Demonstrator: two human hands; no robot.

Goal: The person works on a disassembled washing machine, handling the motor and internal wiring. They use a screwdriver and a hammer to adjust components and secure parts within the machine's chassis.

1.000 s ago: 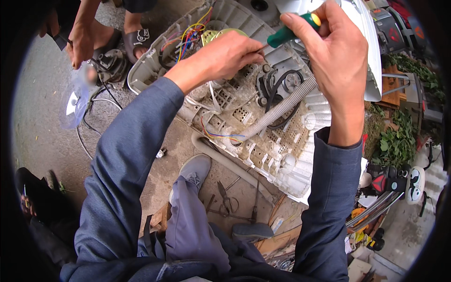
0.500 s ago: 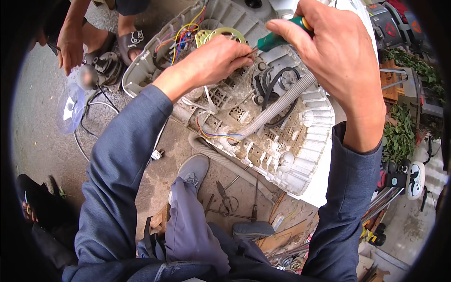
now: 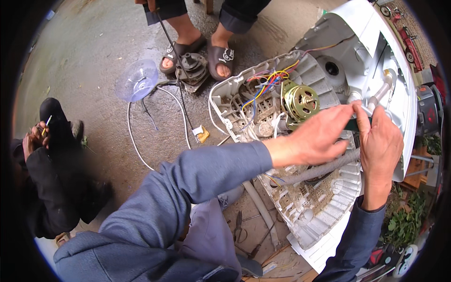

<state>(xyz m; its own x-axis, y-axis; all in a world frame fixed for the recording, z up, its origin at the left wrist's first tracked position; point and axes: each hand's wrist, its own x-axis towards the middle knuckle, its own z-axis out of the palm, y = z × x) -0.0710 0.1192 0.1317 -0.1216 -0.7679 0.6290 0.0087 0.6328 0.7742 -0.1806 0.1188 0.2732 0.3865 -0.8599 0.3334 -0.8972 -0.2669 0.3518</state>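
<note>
My right hand (image 3: 381, 141) is closed around a screwdriver (image 3: 351, 125); only a bit of its dark green handle shows between my hands. Palm down, my left hand (image 3: 312, 136) reaches across the washing machine base (image 3: 324, 214), fingers stretched apart, index fingertip beside my right thumb. Its fingertips are partly hidden. Both hands are near a white pipe fitting (image 3: 354, 97) inside the machine's white housing (image 3: 399, 70). A brass-coloured motor (image 3: 300, 102) with a bare shaft lies just beyond my left hand. Beneath my wrists runs a grey corrugated hose (image 3: 324, 168).
Coloured wires (image 3: 272, 80) trail over the base. Left of it are a clear plastic bowl (image 3: 138, 81), looped cable and a dirty motor part (image 3: 192, 70) at a person's sandalled feet. Another seated person's hand (image 3: 35, 138) holds a cigarette. Scissors (image 3: 239, 229) lie near my foot.
My view has swung left and toward the far side. Both hands have left the motor area for the housing's pipe fitting. My left fingers have come off the screwdriver shaft.
</note>
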